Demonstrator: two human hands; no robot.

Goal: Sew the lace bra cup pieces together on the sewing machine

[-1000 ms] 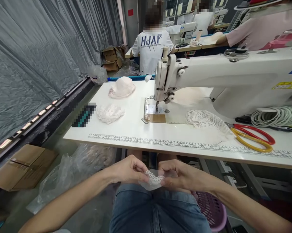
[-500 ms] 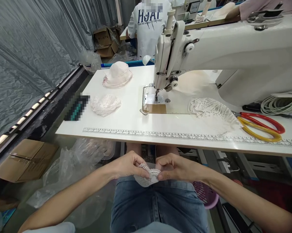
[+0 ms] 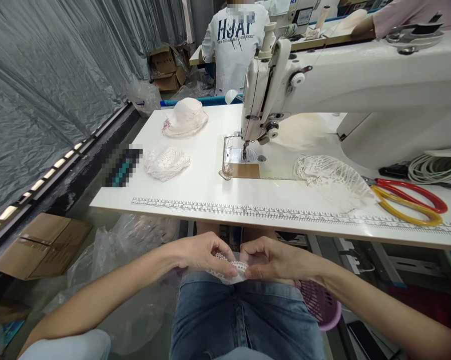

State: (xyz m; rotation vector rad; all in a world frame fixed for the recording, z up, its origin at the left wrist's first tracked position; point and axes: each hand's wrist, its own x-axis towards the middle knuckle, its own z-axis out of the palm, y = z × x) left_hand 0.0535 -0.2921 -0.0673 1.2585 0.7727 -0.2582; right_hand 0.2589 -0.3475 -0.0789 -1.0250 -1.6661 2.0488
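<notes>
Above my lap, in front of the table edge, a small piece of sheer white lace fabric (image 3: pixel 236 276) with a scalloped edge is stretched between both hands. My left hand (image 3: pixel 210 256) pinches it between thumb and fingers on one side. Close beside it, my right hand (image 3: pixel 268 258) pinches the other side, and the fingertips are a short way apart. Part of the lace is hidden behind the fingers. On the table lie a white lace piece (image 3: pixel 167 163), a pale pink moulded cup (image 3: pixel 186 118) and, to the right, another white lace piece (image 3: pixel 332 182).
A white sewing machine (image 3: pixel 296 85) stands on the white table (image 3: pixel 195 192), which has a printed ruler along its front. Scissors (image 3: pixel 409 200) with red and yellow handles lie at right. A purple basket (image 3: pixel 319 302) and a cardboard box (image 3: pixel 41 245) are below. A co-worker (image 3: pixel 235 50) sits ahead.
My left thumb has slid along the lace edge towards my right hand, and less of the fabric shows below the fingers. The camera view has tilted downward; the table items have not moved.
</notes>
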